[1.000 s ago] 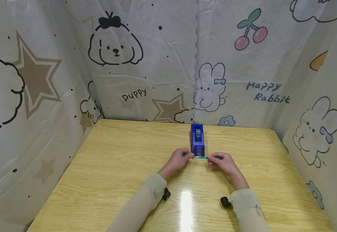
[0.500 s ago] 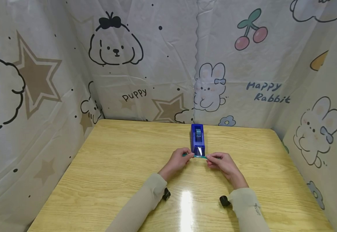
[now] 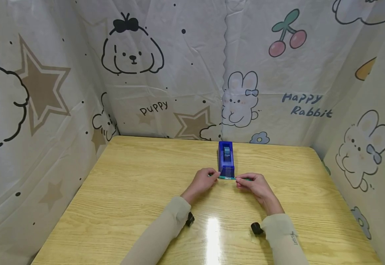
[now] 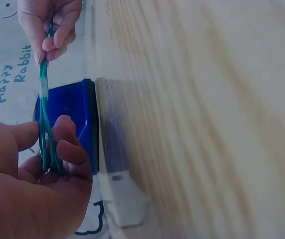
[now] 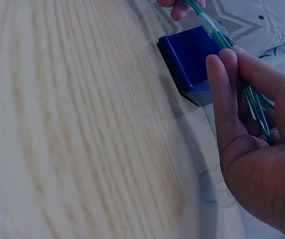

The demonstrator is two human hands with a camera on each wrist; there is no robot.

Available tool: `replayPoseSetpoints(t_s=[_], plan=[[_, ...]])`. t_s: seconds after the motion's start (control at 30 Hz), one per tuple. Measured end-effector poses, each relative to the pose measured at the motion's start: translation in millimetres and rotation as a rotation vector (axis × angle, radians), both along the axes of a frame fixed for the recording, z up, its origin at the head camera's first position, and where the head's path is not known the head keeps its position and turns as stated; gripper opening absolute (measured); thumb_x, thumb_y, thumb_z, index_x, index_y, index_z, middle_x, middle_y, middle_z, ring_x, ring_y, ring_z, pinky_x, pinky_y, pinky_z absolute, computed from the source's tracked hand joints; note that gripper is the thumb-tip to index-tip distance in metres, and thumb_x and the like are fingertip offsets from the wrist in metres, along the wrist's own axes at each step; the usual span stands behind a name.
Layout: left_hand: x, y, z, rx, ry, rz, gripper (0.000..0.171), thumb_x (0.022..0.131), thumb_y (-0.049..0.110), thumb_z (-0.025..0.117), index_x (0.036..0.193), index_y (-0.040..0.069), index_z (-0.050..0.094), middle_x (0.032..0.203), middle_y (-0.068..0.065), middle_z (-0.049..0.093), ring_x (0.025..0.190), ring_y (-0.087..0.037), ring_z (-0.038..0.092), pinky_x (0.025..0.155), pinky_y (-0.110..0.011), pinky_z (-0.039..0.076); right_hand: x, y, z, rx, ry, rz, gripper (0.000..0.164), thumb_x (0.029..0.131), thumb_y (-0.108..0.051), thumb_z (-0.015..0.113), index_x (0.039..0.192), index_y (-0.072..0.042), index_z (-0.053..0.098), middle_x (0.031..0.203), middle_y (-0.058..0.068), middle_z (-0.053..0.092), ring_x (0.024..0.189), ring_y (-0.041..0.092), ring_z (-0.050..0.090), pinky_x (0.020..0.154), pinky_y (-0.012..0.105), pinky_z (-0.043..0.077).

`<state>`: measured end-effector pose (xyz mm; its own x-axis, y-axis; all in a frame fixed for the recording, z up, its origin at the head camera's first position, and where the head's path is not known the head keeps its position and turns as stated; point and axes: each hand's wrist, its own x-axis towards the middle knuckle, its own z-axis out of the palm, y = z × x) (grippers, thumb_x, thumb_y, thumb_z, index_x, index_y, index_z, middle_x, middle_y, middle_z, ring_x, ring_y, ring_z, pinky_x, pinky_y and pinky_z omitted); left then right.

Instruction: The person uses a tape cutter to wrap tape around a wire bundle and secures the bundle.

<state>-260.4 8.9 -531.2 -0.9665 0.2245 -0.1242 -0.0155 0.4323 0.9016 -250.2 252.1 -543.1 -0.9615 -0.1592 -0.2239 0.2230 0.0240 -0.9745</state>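
A thin bundle of green cord (image 4: 44,112) is stretched crosswise between the two hands, with clear tape (image 4: 44,85) wrapped round its middle. The left hand (image 3: 204,183) holds one end between thumb and fingers; looped strands run into its palm in the left wrist view. At the other end, the right hand (image 3: 254,186) pinches the bundle, and loose strands trail into that palm in the right wrist view. Just behind the taped part stands a blue tape dispenser (image 3: 226,159), its front end facing the hands and a tape roll (image 3: 226,152) seated inside.
The dispenser stands on a light wood-grain table (image 3: 139,173), near its back edge. A printed cloth (image 3: 192,51) hangs around the back and sides. Both forearms lie over the front part of the table, each with a small black camera (image 3: 256,228) at the wrist.
The left hand has shifted slightly up and left, and more of the bundle shows between the hands. The right hand has hardly moved, and the dispenser stays in place.
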Motion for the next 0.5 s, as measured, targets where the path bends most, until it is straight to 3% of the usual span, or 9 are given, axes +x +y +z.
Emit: replayPoseSetpoints(t_s=[0.1, 0.3, 0.5], plan=[[-1.5, -1.8, -0.8, -0.013, -0.003, -0.018, 0.032, 0.108, 0.034, 0.057, 0.101, 0.008, 0.075, 0.089, -0.008, 0.069, 0.069, -0.013, 0.057, 0.067, -0.027, 0.048, -0.4, -0.6, 0.0, 0.002, 0.001, -0.004, 0.029, 0.098, -0.002, 0.070, 0.121, 0.015, 0.067, 0.093, 0.003, 0.076, 0.083, 0.012, 0.075, 0.083, 0.032, 0.062], [-2.8, -4.2, -3.3, 0.100, -0.047, -0.053, 0.034, 0.108, 0.028, 0.058, 0.097, 0.000, 0.073, 0.072, -0.009, 0.058, 0.059, -0.013, 0.046, 0.059, -0.026, 0.040, -1.2, -2.1, 0.8, 0.016, 0.008, -0.004, 0.031, 0.098, -0.002, 0.069, 0.123, 0.016, 0.066, 0.092, 0.002, 0.075, 0.083, 0.011, 0.075, 0.083, 0.031, 0.062], [-4.5, -4.1, -2.0, 0.123, -0.023, -0.058, 0.029, 0.107, 0.023, 0.059, 0.099, -0.001, 0.072, 0.070, -0.007, 0.055, 0.059, -0.013, 0.044, 0.060, -0.027, 0.039, -2.6, -3.2, 3.6, 0.023, -0.033, -0.025, 0.033, 0.102, -0.017, 0.069, 0.120, 0.010, 0.067, 0.093, 0.005, 0.076, 0.083, 0.013, 0.075, 0.082, 0.031, 0.062]])
